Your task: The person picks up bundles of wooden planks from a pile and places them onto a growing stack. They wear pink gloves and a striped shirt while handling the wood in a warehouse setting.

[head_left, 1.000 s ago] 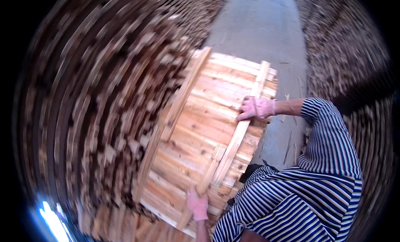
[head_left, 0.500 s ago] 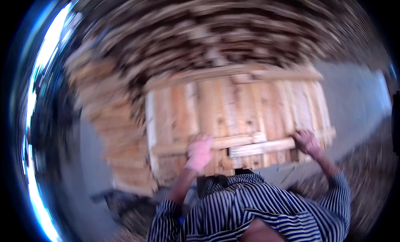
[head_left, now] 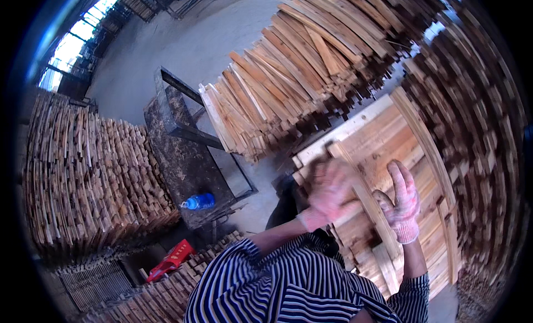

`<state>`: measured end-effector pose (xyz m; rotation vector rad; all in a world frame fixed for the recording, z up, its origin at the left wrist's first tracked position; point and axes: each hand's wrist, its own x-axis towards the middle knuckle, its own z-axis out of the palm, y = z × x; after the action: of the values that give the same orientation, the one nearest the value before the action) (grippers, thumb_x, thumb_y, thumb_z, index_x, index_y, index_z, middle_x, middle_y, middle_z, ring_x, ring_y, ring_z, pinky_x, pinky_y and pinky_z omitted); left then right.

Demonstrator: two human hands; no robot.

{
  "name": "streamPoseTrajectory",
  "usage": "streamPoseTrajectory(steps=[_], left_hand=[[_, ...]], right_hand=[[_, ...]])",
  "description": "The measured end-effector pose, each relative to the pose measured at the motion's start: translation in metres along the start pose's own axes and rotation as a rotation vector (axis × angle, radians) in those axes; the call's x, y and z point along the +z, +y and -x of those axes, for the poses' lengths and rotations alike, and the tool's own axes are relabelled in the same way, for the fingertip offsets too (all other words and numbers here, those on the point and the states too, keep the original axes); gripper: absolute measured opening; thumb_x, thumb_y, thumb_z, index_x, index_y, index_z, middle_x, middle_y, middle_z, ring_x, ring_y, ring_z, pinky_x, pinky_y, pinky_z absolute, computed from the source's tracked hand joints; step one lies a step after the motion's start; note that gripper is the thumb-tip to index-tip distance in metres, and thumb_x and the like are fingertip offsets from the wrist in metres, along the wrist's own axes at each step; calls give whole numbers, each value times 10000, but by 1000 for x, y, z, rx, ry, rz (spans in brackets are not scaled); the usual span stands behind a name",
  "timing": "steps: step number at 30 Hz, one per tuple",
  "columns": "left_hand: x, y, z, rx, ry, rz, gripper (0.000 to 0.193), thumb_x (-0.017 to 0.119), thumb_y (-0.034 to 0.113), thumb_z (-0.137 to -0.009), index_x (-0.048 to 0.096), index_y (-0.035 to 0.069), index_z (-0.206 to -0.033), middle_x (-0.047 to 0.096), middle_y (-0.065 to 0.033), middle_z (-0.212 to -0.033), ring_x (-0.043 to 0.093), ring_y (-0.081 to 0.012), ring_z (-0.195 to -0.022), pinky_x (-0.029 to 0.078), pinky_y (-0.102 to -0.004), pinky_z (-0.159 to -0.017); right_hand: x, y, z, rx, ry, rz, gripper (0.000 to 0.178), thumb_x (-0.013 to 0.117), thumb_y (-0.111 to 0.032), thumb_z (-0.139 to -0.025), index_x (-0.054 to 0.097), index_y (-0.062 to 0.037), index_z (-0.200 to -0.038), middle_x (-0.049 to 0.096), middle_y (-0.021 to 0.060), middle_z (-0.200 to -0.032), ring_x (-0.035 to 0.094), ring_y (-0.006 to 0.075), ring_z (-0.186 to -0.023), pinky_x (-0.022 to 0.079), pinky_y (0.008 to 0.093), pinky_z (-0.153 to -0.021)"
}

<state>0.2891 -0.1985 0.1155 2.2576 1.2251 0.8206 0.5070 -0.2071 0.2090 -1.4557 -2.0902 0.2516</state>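
A panel of pale planks (head_left: 383, 144) lies before me at the right, with a near batten (head_left: 368, 202) and a far batten (head_left: 426, 135) running across it. Over the panel's left end is my left hand (head_left: 330, 194) in a pinkish-white glove. Motion blurs its fingers, but they look spread, with the thumb apart and nothing seen in them. My right hand (head_left: 402, 207), gloved likewise, is open over the planks beside the near batten. Its fingers stretch out and hold nothing; whether it touches the wood, I cannot tell.
Loose wooden slats (head_left: 277, 73) are piled beyond the panel. Tall stacks of slats (head_left: 94, 178) stand at the left and right (head_left: 472, 128). Left of me, a dark metal-framed bench (head_left: 186, 156) carries a blue bottle (head_left: 200, 201). A red packet (head_left: 171, 260) rests near the lower slats.
My view has swung left, bringing the bench and bottle into sight. Both hands have come off the near batten they were gripping, and their fingers have opened.
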Motion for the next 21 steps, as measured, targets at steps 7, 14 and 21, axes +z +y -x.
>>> streamPoseTrajectory(steps=[7, 14, 21], left_hand=[[6, -259, 120, -1103, 474, 172, 686, 655, 548, -922, 556, 59, -1393, 628, -198, -1285, 555, -394, -1238, 422, -392, -1091], [-13, -486, 227, -1801, 1068, 1308, 936, 546, 808, -854, 434, 133, -1494, 511, -144, -1420, 471, -362, -1327, 362, -568, -1112], [-21, -577, 191, -1652, 1068, 1295, 1055, 557, 822, -835, 306, 94, -1556, 398, -168, -1530, 368, -469, -1398, 299, -608, -1157]], right_hand=[[98, -42, -136, 104, -376, -347, 774, 850, -218, -778, 498, -107, -1459, 539, 185, -1419, 590, 388, -1231, 513, 427, -1023], [260, -78, -239, -140, -1106, -67, 796, 788, -387, -848, 397, -135, -1494, 463, 209, -1488, 493, 361, -1362, 443, 438, -1125], [497, -70, -282, 7, -1211, -160, 859, 771, -425, -822, 366, -85, -1499, 460, 246, -1462, 493, 405, -1344, 444, 471, -1097]])
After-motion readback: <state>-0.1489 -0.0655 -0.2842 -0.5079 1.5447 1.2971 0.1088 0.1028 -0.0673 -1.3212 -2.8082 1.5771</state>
